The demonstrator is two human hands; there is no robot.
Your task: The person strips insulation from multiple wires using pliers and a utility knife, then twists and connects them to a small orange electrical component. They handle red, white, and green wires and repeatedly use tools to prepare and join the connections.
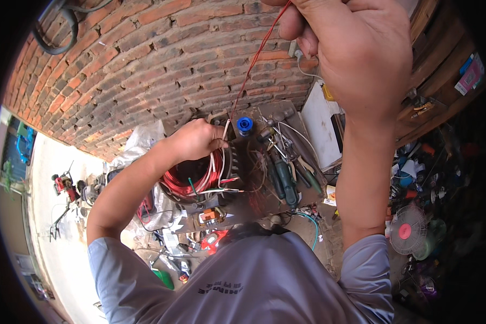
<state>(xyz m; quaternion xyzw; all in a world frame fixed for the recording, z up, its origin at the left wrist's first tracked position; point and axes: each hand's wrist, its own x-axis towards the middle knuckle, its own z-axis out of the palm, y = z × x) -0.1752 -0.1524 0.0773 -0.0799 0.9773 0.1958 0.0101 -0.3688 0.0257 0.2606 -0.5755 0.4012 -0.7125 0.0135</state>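
Raised high at the upper right, my right hand (364, 54) is closed on thin red wire (250, 66). The wire runs slantwise down to my left hand (194, 141), which pinches a white sleeve (226, 129) around it. Below the left hand lies a motor stator with thick red wire windings (173, 182). More white sleeves and a few red and green wire ends stick out of it. Part of the stator is hidden by my left hand and forearm. Beside the left hand stands a blue spool (244, 127).
A brick wall (162, 70) rises behind the workbench. Right of the stator lie several hand tools, including a green-handled one (287, 182). A white board (317, 121) leans beyond them. An orange block (213, 216) sits near the front. At the right stands a fan (408, 230) among clutter.
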